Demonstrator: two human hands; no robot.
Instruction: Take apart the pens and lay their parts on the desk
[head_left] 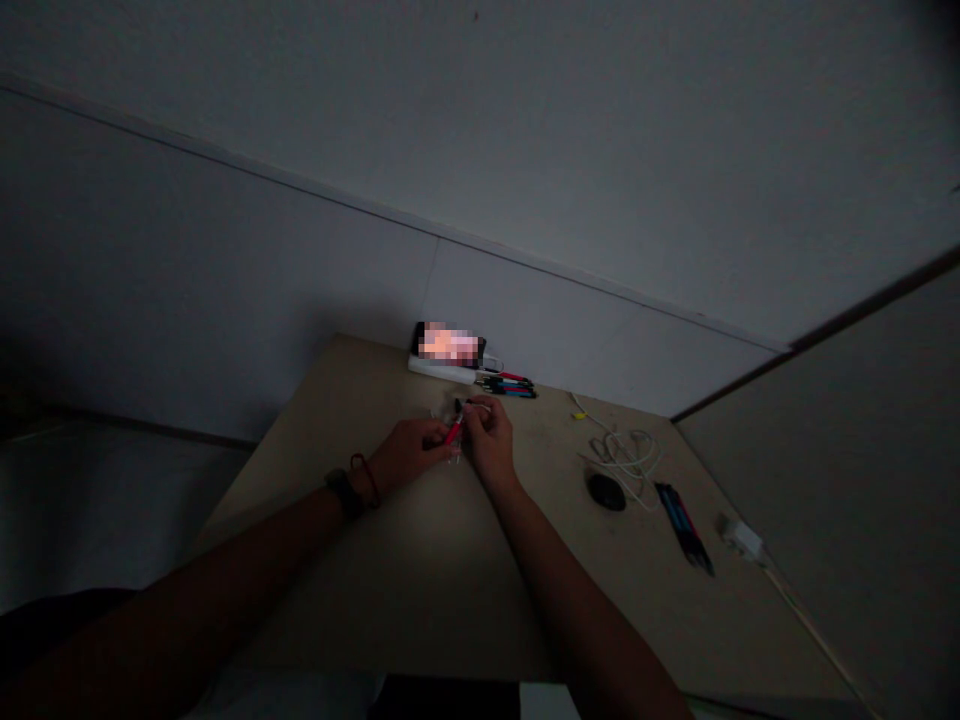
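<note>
In the dim head view, my left hand is closed, pinching a red pen between thumb and fingers. The pen is tilted, its dark end pointing up and away from me. My right hand is closed at that upper end, its fingertips meeting the pen. A thin whitish piece shows by the right fingers, too small to name. A few small pale bits lie on the table under and beside my hands, partly hidden by them. Beyond the hands lies a bunch of several pens with dark, red and blue parts.
A lit phone leans on a white block at the table's back edge. To the right are a coiled white cable, a black mouse, another bunch of pens and a white plug. A wall stands behind.
</note>
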